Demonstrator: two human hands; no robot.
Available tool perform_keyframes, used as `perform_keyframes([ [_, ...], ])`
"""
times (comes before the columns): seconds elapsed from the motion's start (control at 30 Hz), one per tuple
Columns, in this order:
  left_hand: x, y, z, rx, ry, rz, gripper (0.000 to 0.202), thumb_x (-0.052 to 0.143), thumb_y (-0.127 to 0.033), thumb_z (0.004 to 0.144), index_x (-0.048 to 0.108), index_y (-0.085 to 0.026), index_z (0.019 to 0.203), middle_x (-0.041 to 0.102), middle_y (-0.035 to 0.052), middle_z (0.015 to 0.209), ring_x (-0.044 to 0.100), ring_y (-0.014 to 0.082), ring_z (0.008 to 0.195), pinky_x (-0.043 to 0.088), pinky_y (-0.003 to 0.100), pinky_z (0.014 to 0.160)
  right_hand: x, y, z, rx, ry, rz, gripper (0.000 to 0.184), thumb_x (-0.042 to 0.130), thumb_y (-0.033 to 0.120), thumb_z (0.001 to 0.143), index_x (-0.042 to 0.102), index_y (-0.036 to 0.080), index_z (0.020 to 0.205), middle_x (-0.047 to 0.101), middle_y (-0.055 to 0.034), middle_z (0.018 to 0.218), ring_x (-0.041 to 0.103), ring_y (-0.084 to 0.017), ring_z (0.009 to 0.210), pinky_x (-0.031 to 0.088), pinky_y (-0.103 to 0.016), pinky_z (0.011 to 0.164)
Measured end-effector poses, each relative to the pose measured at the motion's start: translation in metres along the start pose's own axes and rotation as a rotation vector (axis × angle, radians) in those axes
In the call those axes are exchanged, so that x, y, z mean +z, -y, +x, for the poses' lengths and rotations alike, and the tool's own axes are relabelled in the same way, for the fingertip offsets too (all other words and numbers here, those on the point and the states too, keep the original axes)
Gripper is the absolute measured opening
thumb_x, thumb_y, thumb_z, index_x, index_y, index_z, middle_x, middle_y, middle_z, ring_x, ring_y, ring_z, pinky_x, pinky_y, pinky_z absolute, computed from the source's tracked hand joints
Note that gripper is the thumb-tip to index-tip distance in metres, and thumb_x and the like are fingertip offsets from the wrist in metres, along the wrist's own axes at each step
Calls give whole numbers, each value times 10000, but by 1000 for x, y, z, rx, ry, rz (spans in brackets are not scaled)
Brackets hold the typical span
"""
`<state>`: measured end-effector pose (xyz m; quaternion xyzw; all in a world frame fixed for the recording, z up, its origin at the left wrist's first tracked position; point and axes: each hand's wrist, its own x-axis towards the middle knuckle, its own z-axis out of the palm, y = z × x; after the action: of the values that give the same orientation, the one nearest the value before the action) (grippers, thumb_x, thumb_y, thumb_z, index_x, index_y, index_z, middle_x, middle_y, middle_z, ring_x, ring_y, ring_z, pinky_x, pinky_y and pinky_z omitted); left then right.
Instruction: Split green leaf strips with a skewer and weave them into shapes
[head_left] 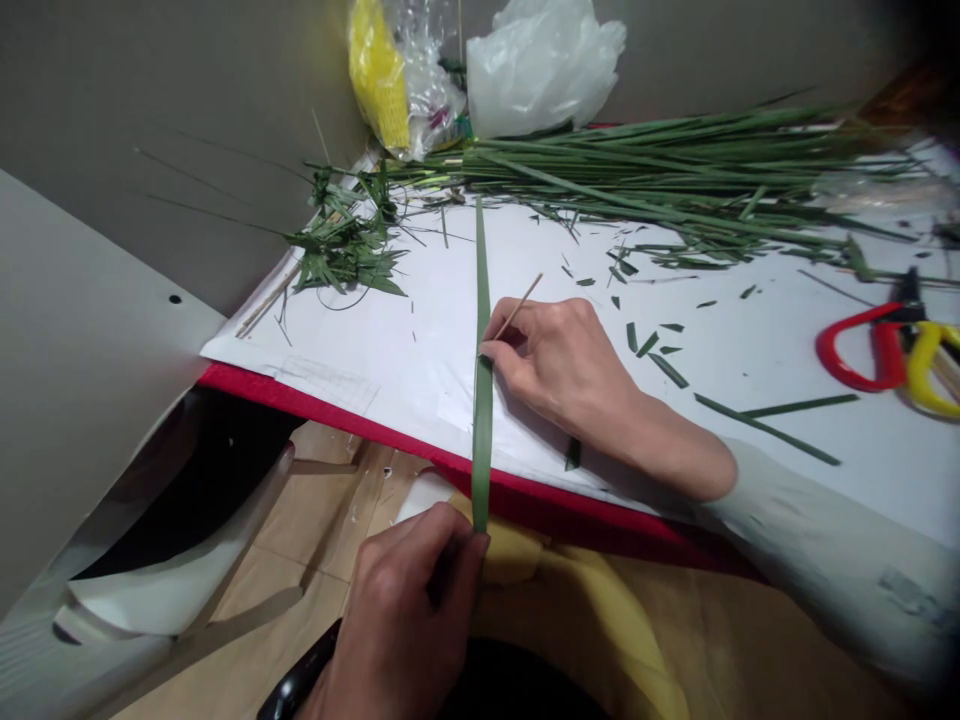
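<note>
A long green leaf strip (483, 430) runs from the white tabletop down over the red edge. My left hand (409, 600), in front of the table, pinches the near end of this strip between thumb and fingers. Farther up, my right hand (570, 355) is closed at the strip's middle, thumb and fingertips on the leaf. A thin brown stick (531, 290) pokes up slantwise from the fingers of that hand. The strip's far end lies towards the back of the table.
A pile of long green leaves (660, 170) stretches along the back. Folded leaf pieces (349, 240) lie at the left, small green scraps (667, 370) at the right. Red-and-yellow-handled scissors (862, 350) rest at the right edge. A white plastic bag (544, 70) stands behind.
</note>
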<state>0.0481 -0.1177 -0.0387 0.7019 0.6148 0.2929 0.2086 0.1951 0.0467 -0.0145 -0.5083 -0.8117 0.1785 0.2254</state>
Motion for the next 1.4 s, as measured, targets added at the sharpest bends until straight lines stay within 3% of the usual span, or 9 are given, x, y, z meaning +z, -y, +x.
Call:
perform_keyframes([
  [0.37,-1,5,-21,-20,81,11,274,541,-142,936,517,-189,667,507,-58,547,480,60,479,376,149,478,1,0,0,1,1,-35,162,573,157,844,731,169,875,723,-59,751,610,-201,685,433,-334,721],
  [0.97,2,1,-45,6,78,10,282,531,-172,943,512,-194,663,542,-56,551,519,61,476,389,147,489,0,-2,0,-30,-5,-29,219,545,168,850,753,162,915,759,-81,843,654,-221,788,443,-320,763],
  [1.23,6,9,-64,-92,47,-48,282,543,-220,956,521,-196,676,529,-55,567,507,69,504,378,164,505,2,-5,1,-53,-34,-31,228,542,176,841,759,158,911,752,-77,836,623,-214,768,425,-316,748],
  [1.4,0,9,-72,-131,129,-64,286,535,-247,964,532,-190,684,546,-42,590,525,78,536,403,165,532,2,-6,1,-68,-35,0,219,555,165,826,759,151,904,750,-82,861,628,-211,793,429,-311,752],
])
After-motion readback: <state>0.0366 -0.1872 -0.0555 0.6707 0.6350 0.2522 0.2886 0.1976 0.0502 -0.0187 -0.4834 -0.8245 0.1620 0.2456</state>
